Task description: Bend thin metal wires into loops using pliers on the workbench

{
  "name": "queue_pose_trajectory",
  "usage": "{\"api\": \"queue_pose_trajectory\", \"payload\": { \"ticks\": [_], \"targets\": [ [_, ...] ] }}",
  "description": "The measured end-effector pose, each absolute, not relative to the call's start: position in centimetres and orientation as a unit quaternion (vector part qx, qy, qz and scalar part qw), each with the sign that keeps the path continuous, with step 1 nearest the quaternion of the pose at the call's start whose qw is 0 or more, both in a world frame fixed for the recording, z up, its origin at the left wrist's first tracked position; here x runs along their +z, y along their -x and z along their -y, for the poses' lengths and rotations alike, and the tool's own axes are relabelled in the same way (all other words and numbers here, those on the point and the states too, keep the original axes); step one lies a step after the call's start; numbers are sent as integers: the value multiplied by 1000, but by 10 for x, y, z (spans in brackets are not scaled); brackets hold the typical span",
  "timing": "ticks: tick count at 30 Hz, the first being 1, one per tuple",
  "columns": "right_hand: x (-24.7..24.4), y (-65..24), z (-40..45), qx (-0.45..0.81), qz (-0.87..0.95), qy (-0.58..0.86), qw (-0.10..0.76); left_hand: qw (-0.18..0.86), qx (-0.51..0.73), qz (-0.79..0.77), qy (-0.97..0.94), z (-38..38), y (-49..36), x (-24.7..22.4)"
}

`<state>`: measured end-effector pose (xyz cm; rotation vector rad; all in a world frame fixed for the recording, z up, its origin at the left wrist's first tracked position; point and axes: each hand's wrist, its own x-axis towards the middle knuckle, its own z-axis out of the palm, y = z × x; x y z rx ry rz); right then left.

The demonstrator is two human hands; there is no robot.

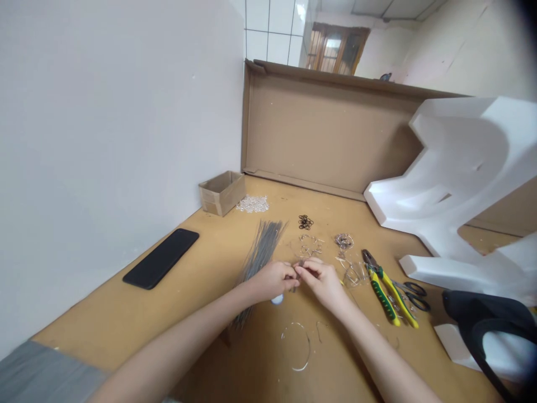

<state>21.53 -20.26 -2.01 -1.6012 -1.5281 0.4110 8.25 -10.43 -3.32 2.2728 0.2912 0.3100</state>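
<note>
From the head camera, taking 12 o'clock as straight ahead across the tan board tabletop [168, 305], the left hand [272, 281] and right hand [322, 282] meet near the middle of the frame. Both are half closed, with the fingertips [296, 270] drawn together on a small wire-like piece [296, 285], too small and too hidden to make out clearly. The bundle of grey wire rods [262, 257] lies at about 11 o'clock from the hands, its long axis running from 1 o'clock to 7 o'clock. Its lower end passes behind the left hand, so that hand is nearer to it, and the right hand is farther off. A bent wire loop [297, 347] lies at 6 o'clock, and loose wire shapes [308, 246] lie at 12 o'clock. Black rubber bands [306, 222] sit just beyond those shapes. A wire coil [344, 242] lies at 1 o'clock. Yellow-and-green pliers [384, 288] and black-handled scissors [415, 296] lie at 3 o'clock. A pile of clear beads [252, 204] and a small cardboard box [221, 193] sit at 11 o'clock, and a black smartphone [160, 258] lies at 9 o'clock.
</note>
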Motion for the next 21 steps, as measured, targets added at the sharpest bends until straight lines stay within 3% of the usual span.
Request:
{"api": "queue_pose_trajectory", "payload": {
  "ticks": [6,14,21],
  "targets": [
    [-11,-219,204,261,574,628,455,493,136,-103,-853,113,-80,-22],
    [-13,-227,206,416,480,552,541,867,50,-47,-493,117,-84,-23],
    [-6,-230,208,493,494,492,521,916,16,-25,-399,121,-82,-25]
  ]
}}
